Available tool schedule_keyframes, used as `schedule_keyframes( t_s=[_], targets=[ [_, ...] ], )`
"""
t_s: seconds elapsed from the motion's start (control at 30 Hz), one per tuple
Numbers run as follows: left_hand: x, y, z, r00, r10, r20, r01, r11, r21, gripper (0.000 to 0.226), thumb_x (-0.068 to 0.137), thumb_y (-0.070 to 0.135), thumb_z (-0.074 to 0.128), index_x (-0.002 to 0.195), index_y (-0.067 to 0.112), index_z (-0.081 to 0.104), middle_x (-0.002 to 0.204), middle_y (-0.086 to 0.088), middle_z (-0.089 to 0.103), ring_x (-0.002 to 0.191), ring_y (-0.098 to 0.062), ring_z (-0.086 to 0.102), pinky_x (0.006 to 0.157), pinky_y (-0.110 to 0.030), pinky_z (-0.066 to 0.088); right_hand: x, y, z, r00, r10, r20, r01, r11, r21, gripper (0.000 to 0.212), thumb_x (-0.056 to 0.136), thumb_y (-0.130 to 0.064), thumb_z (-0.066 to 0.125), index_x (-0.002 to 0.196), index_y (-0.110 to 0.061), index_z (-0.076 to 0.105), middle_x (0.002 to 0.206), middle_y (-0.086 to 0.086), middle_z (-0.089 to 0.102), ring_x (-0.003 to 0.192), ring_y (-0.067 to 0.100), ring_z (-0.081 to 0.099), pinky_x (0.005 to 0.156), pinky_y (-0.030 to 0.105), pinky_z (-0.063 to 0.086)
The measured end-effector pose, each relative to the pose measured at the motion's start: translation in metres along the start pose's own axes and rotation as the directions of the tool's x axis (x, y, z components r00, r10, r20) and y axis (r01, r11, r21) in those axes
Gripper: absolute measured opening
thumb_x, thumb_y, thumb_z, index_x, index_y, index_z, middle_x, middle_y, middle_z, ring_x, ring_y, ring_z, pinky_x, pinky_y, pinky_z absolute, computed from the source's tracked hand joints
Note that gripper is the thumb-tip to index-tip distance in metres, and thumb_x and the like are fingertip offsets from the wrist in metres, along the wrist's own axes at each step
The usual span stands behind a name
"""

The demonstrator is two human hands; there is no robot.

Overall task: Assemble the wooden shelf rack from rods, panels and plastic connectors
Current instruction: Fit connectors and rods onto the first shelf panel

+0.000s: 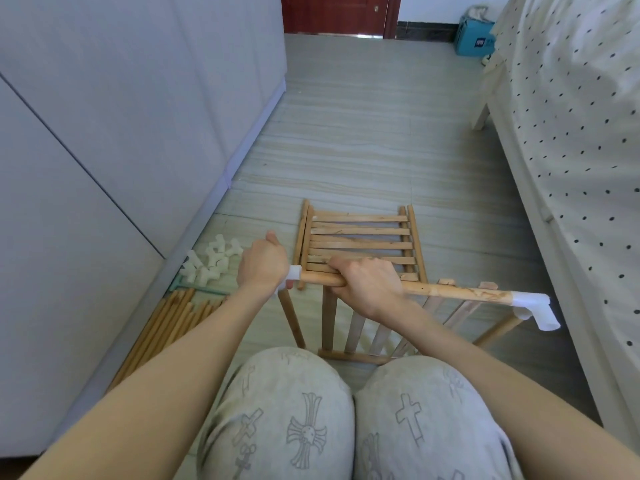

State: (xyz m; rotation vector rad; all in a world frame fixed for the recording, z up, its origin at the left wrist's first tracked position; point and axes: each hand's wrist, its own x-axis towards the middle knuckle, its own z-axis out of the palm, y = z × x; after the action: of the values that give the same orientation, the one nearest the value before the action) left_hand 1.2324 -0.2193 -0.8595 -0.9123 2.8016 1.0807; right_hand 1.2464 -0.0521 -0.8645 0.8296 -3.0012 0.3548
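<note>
Right hand (367, 287) is gripping the rod (450, 292) mid-length over a slatted panel (349, 327) by the knees, left hand (265, 265) is gripping the end connector (294, 273); wood's prob light & stiff, plastic push-fit likely tight, so holding close to the joint seems best

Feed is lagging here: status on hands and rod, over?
Right hand grips rod mid-length. Left hand holds white connector at rod's left end. Right-end connector fitted. Nothing blocking.

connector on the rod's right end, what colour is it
White plastic elbow connector, clearest in the head view.
</note>
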Motion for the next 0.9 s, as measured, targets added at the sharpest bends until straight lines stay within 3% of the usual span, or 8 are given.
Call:
schedule_keyframes(
  t_s=[0.2,0.37,0.53,0.6,0.7,0.77,0.83,0.9],
  targets=[
    [-0.001,-0.001,0.000,0.997,0.066,0.028,-0.070,0.989,0.133,0.038,0.101,0.021,0.016,0.086,0.007,0.047,0.057,-0.002,0.047,0.049,-0.013,0.046,0.049,-0.027,0.033,-0.001,0.001,0.003,0.999,-0.003,-0.038,0.004,1.000,0.019,0.012,0.088,-0.038,0.050,0.092,-0.030,0.057,0.077,-0.002,0.065,0.073,0.027,0.061,0.054,0.029,0.026],
    [-0.009,0.002,-0.001,0.995,0.089,0.053,-0.098,0.973,0.209,0.004,0.094,0.008,0.042,0.097,0.009,0.044,0.066,-0.003,0.049,0.071,-0.021,0.046,0.058,-0.034,0.036,-0.007,0.000,0.006,0.997,0.004,-0.076,-0.003,1.000,0.007,0.011,0.087,-0.038,0.053,0.091,-0.030,0.059,0.063,-0.006,0.052,0.064,0.027,0.059,0.046,0.026,0.018],
    [-0.016,0.003,0.002,0.978,0.210,0.003,-0.201,0.931,0.305,0.045,0.100,0.023,0.020,0.085,0.007,0.059,0.078,-0.009,0.067,0.076,-0.027,0.058,0.062,-0.036,0.039,-0.011,-0.002,0.006,0.998,0.035,-0.060,-0.034,0.999,0.020,0.012,0.087,-0.038,0.051,0.094,-0.032,0.059,0.076,-0.002,0.066,0.071,0.026,0.061,0.054,0.028,0.027],
    [-0.014,0.001,0.004,0.979,0.205,0.020,-0.202,0.937,0.285,0.046,0.101,0.025,0.020,0.086,0.006,0.059,0.071,-0.008,0.065,0.070,-0.025,0.058,0.059,-0.033,0.041,-0.010,-0.002,0.004,0.999,0.043,-0.014,-0.042,0.998,0.035,0.011,0.086,-0.037,0.051,0.093,-0.032,0.058,0.076,-0.004,0.064,0.074,0.025,0.061,0.055,0.028,0.028],
    [-0.008,-0.004,-0.001,0.989,0.103,0.106,-0.118,0.981,0.152,0.033,0.100,0.021,0.030,0.086,0.003,0.053,0.063,-0.005,0.058,0.056,-0.018,0.056,0.049,-0.029,0.040,-0.005,0.002,0.000,0.998,0.040,0.049,-0.043,0.997,0.064,0.005,0.084,-0.036,0.053,0.081,-0.035,0.048,0.068,-0.009,0.050,0.075,0.024,0.060,0.055,0.029,0.027],
    [-0.008,-0.006,-0.001,0.977,-0.012,0.211,0.048,0.985,-0.163,0.045,0.099,0.029,0.028,0.081,0.003,0.059,0.073,-0.013,0.066,0.058,-0.022,0.065,0.049,-0.027,0.045,-0.002,0.005,-0.002,0.997,0.031,0.070,-0.035,0.998,0.059,0.014,0.085,-0.042,0.052,0.078,-0.036,0.042,0.067,-0.010,0.047,0.072,0.023,0.057,0.054,0.029,0.025],
    [-0.011,-0.006,-0.002,0.932,-0.102,0.348,0.240,0.893,-0.380,0.039,0.099,0.029,0.033,0.080,0.007,0.059,0.086,-0.019,0.065,0.067,-0.027,0.067,0.042,-0.023,0.042,0.001,0.009,-0.003,0.996,0.022,0.086,-0.027,0.998,0.061,0.019,0.084,-0.048,0.053,0.078,-0.035,0.041,0.068,-0.010,0.048,0.068,0.020,0.052,0.055,0.029,0.027],
    [-0.013,-0.006,-0.005,0.895,-0.128,0.427,0.344,0.807,-0.480,0.034,0.097,0.030,0.040,0.079,0.010,0.060,0.087,-0.016,0.062,0.069,-0.027,0.064,0.035,-0.018,0.040,0.002,0.011,-0.003,0.996,0.016,0.092,-0.022,0.998,0.064,0.024,0.083,-0.054,0.055,0.079,-0.032,0.044,0.069,-0.011,0.049,0.066,0.017,0.046,0.056,0.030,0.027]
  ],
)
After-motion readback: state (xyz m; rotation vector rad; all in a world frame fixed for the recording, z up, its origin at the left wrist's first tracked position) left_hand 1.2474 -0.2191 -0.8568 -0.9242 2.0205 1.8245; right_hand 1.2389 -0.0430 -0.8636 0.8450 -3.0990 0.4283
